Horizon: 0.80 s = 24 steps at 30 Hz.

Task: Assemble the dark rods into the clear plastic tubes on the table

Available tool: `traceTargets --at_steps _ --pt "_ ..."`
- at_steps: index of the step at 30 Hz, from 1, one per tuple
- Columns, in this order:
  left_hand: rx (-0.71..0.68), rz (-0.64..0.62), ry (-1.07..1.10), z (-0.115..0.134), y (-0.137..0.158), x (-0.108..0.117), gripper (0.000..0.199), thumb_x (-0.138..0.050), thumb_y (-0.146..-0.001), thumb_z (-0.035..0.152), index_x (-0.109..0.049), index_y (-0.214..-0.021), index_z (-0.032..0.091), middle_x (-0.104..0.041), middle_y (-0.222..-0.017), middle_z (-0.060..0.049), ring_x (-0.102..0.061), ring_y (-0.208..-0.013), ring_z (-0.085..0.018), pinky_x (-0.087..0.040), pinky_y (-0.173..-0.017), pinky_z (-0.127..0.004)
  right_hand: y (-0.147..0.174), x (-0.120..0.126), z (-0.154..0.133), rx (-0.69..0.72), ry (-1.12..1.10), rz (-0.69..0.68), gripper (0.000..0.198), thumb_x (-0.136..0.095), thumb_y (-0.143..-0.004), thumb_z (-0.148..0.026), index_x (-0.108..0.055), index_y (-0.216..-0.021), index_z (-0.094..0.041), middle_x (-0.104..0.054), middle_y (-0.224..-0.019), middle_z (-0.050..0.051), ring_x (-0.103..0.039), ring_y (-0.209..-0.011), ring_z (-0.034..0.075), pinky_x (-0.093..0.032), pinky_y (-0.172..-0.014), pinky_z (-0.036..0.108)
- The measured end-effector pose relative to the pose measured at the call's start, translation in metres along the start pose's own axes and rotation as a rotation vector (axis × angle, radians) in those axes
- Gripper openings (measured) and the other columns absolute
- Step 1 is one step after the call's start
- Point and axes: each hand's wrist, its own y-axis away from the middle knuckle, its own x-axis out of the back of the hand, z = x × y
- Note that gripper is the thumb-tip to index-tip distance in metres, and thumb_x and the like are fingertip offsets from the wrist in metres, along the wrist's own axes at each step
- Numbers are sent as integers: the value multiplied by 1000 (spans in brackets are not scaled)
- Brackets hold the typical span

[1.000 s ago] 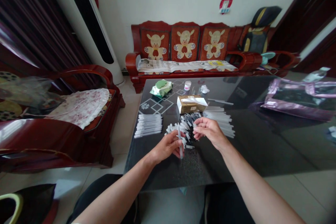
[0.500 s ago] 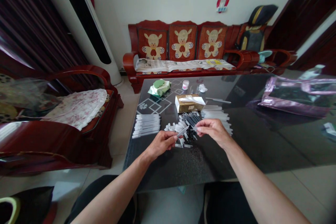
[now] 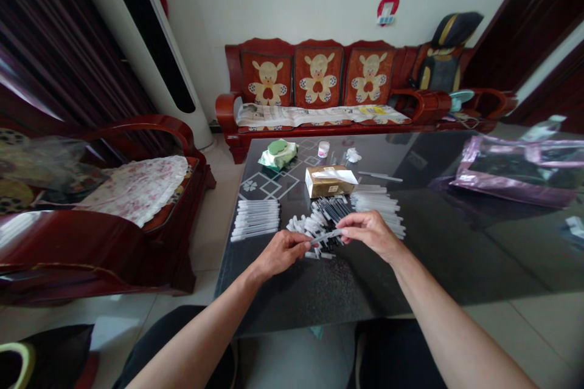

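Observation:
A translucent white pen (image 3: 325, 236) spans the gap between my two hands above the dark table. My left hand (image 3: 281, 251) pinches its left end. Closed fingers of my right hand (image 3: 370, 233) grip the right end, where the fingertips hide part of it. Just behind and below the pen lies a loose pile of white pen caps (image 3: 301, 223) with small black parts among them. Several thin black refills (image 3: 334, 206) lie beyond. To the left, finished-looking white pens (image 3: 256, 219) form a neat row; whitish pen barrels (image 3: 376, 203) are stacked to the right.
A gold tissue box (image 3: 331, 185) stands behind the refills. Farther back are a green wipes pack (image 3: 278, 155), a small white tub (image 3: 323, 149) and crumpled tissue (image 3: 352, 155). One single barrel (image 3: 380, 176) lies apart. A purple-edged clear bag (image 3: 515, 170) occupies the table's right.
The piece in my right hand and the barrel in my left, apart before, now meet in one line. The left hand's barrel has tilted flatter.

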Motion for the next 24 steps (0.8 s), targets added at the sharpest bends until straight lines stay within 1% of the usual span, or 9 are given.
traceTargets --at_steps 7,10,14,20,24 --pt "-45 5 -37 2 0 -2 43 -46 -90 44 -73 -96 11 -53 -62 0 -42 -56 -11 -30 -52 -21 0 -4 -2 -23 -10 -39 20 -73 -69 -29 -74 -81 -13 -70 -63 5 -64 -57 16 -54 -61 29" --pt "-67 4 -64 4 0 -1 43 -45 -90 44 -73 -93 11 -53 -61 0 -41 -55 -10 -29 -52 -21 -1 -7 -2 -29 -18 -42 21 -73 -68 -29 -73 -81 -12 -70 -64 5 -64 -57 16 -54 -59 29" --pt "-94 20 -113 8 1 -1 41 -44 -91 42 -73 -96 12 -51 -61 1 -40 -54 -10 -28 -52 -21 -1 -10 -1 -30 -21 -42 24 -73 -69 -31 -71 -83 -12 -70 -64 5 -65 -56 15 -54 -58 28" --pt "-123 94 -140 10 2 -3 40 -43 -92 41 -73 -96 15 -57 -69 -2 -48 -62 -13 -33 -59 -21 -2 -12 1 -25 -42 -38 25 -69 -73 -33 -70 -86 -11 -68 -65 4 -63 -52 13 -53 -53 27" --pt "-136 115 -132 8 2 -3 40 -45 -92 42 -74 -96 15 -61 -73 -3 -52 -67 -14 -36 -63 -22 -1 -14 0 -33 -62 -37 28 -67 -76 -35 -69 -89 -11 -66 -62 2 -60 -47 11 -51 -47 24"
